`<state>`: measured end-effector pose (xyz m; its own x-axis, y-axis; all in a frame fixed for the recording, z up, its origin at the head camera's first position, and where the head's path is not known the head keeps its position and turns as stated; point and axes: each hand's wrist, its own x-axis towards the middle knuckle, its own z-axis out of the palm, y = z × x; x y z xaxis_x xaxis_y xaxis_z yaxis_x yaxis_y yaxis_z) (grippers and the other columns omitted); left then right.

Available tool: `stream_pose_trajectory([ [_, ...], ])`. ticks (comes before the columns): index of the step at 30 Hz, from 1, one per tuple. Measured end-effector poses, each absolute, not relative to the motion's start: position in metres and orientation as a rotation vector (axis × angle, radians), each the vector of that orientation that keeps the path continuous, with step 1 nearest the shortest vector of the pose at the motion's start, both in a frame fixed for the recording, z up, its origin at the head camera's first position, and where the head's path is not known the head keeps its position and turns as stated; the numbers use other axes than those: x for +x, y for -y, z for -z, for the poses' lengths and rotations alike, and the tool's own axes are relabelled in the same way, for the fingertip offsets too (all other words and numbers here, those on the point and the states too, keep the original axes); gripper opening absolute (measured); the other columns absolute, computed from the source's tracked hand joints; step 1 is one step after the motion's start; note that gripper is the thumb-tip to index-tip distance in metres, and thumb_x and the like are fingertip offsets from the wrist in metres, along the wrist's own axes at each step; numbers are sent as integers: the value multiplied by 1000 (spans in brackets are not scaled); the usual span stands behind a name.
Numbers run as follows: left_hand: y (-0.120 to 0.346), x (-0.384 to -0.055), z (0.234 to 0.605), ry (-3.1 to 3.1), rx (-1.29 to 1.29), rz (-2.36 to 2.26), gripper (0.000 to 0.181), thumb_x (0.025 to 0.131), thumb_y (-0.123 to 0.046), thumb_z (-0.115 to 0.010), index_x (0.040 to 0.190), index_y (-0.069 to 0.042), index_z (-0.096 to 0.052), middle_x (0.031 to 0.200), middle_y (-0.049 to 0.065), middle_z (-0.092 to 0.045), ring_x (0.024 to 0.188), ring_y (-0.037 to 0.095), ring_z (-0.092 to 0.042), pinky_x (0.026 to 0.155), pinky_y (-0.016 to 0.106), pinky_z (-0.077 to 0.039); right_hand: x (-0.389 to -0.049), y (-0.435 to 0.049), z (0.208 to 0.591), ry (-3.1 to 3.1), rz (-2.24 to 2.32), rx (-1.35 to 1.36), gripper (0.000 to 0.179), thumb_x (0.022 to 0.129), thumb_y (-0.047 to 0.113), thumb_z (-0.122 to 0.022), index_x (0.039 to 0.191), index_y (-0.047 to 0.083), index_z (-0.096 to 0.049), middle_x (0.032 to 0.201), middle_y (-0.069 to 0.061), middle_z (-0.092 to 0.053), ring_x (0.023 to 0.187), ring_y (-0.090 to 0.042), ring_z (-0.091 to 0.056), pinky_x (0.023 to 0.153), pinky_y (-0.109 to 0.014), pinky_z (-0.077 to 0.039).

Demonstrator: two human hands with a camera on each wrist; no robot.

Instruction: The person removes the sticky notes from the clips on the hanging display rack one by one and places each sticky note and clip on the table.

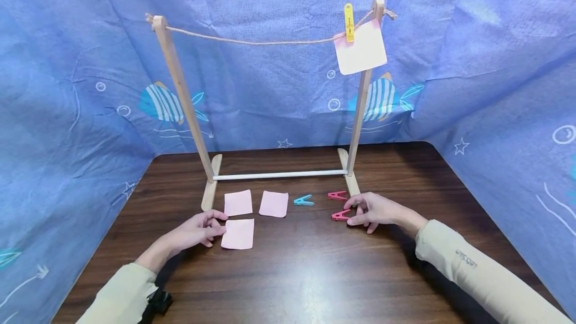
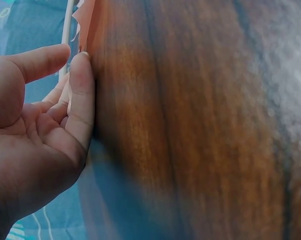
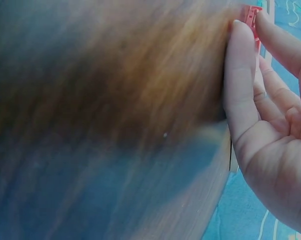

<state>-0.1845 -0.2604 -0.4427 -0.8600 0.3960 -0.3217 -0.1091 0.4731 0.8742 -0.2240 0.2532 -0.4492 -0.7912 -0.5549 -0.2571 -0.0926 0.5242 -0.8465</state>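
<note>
My left hand [image 1: 198, 231] is at the left edge of the front pink paper square [image 1: 238, 234], its thumb and forefinger apart. In the left wrist view a gap shows between those fingertips, with pink paper just beyond. Two more pink squares, a left one [image 1: 238, 202] and a right one [image 1: 273, 204], lie behind. My right hand [image 1: 373, 211] has thumb and forefinger on either side of the handles of the nearer red clothespin [image 1: 340, 215], which lies on the table. Another red clothespin [image 1: 336, 195] lies behind it, and a light-blue clothespin [image 1: 303, 200] to its left.
A wooden stand [image 1: 184, 94] with a string [image 1: 252, 43] rises at the back of the brown table [image 1: 270, 284]. A yellow clothespin [image 1: 349, 23] holds a pink paper square [image 1: 362, 51] on the string's right end. Blue fish-print cloth [image 1: 270, 99] hangs behind.
</note>
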Motion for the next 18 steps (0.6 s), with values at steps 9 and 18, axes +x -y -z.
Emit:
stream_pose_trajectory([
  [9,267,-189,440,-2105,261,-1423,50,101,-17,-65,139,7,-43,99,12,-63,83,21,-61,72,34,-61,-225,-258,443,-2201,1280,-433,43,93,21,-77,127,0,-60,82,-14,-65,61,-23,-67,51,-41,-61],
  [18,273,-197,424,-1994,286,-1453,51,102,-17,-61,142,5,-39,108,18,-64,87,25,-65,74,40,-62,-230,-262,423,-2171,1256,-415,43,97,25,-72,128,-1,-60,93,-21,-68,66,-32,-72,54,-46,-61],
])
